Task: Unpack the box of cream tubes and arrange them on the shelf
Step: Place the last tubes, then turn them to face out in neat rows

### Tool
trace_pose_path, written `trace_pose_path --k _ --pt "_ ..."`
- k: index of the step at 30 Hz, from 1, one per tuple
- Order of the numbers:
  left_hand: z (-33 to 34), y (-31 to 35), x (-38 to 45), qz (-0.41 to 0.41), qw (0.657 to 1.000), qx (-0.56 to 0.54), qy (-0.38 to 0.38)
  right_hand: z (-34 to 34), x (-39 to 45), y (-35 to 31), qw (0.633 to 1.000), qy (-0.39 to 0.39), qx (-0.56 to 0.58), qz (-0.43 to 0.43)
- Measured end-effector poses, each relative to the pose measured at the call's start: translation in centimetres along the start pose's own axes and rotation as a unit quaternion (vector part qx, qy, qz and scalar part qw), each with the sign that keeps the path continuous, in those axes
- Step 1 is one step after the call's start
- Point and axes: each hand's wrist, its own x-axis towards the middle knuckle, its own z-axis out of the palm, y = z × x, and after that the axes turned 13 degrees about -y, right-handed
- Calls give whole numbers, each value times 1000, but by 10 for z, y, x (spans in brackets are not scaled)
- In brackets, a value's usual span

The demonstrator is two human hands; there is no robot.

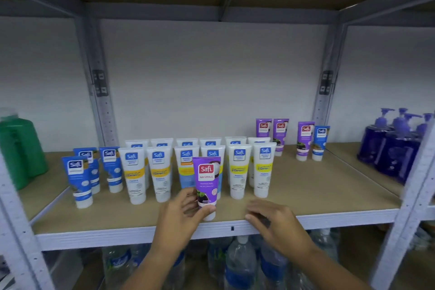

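My left hand grips a purple cream tube by its white cap end, holding it upright at the shelf's front edge. My right hand hovers over the shelf edge to the right, fingers loosely bent, holding nothing. Behind stand two rows of white tubes with yellow bands. Three blue tubes stand at the left. Three purple tubes and one blue tube stand at the back right. No box is in view.
Green jugs fill the left bay. Dark blue pump bottles stand at the right. Clear water bottles sit on the shelf below. Grey metal uprights frame the bay. Bare wood board lies right of the white tubes.
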Motion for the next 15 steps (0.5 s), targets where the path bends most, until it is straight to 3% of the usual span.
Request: trace_pose_path --k 6,10,15 --pt "63 10 19 2 998 -25 -50 -37 -30 44 997 3 -80 14" --pt "107 17 32 16 996 -29 -81 -58 -41 79 989 -69 -89 100" --pt "162 17 53 22 993 -8 -115 -84 -42 107 976 -142 -113 124"
